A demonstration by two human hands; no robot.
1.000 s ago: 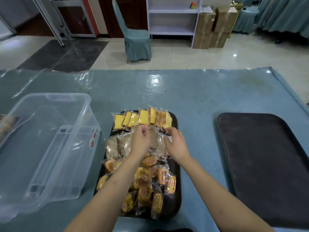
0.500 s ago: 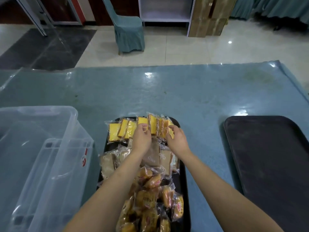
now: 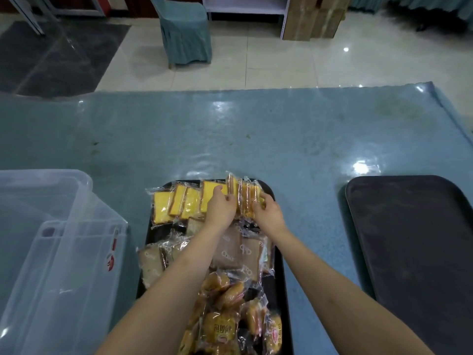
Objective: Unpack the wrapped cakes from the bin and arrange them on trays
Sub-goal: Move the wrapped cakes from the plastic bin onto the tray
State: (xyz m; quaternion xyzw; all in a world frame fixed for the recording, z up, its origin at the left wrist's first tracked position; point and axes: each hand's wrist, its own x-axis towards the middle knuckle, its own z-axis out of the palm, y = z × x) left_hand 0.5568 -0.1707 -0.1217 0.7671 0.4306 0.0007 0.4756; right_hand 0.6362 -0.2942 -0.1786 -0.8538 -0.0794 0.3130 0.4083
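Yellow wrapped cakes stand in a row at the far end of the black tray. Both forearms reach forward over it: the left hand curls its fingers on one packet, while the right hand seems to pinch the upright packets beside it, though blur hides its fingertips.

The left hand and right hand hide the lower ends of the yellow cakes in their grip. Nearer than the grip, wrapper print is blurred; the tray and clear bin run off frame.
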